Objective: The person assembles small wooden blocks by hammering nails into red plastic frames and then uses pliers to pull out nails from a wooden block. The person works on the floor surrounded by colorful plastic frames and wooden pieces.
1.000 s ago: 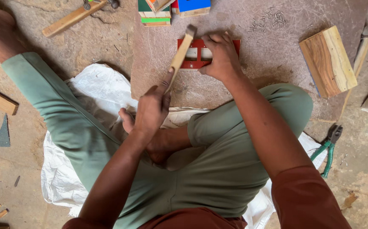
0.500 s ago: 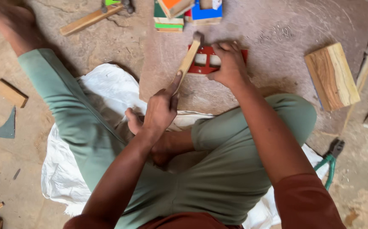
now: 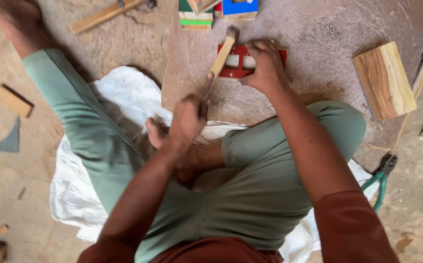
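1. Gripping the lower end of a wooden-handled hammer (image 3: 219,59), the left hand (image 3: 188,118) is closed in a fist around the handle, which slants up and away to the right; the blurred hammer head sits over the upper left corner of the red wooden piece (image 3: 238,63).
2. Pressing down from above, the right hand (image 3: 266,68) lies on the red wooden piece with fingers curled over its right part; whether they pinch something small beneath them cannot be told.
3. The red wooden piece lies flat on a round stone-like slab (image 3: 289,107) directly ahead of the person's crossed legs, and pale slots show through its frame.
4. At the far edge of the slab, just beyond the hammer head, stand painted wooden blocks (image 3: 216,9) in green, blue and red.
5. A scatter of small nails (image 3: 318,31) lies on the slab to the right of the right hand, apart from it.
6. Further right, a thick block of raw wood (image 3: 384,80) rests at the slab's edge.
7. Green-handled pliers (image 3: 379,178) lie on the ground beside the right knee.
8. Under the person is a white sack (image 3: 79,195); a wooden strip (image 3: 101,17) lies at the upper left, well apart from both hands.
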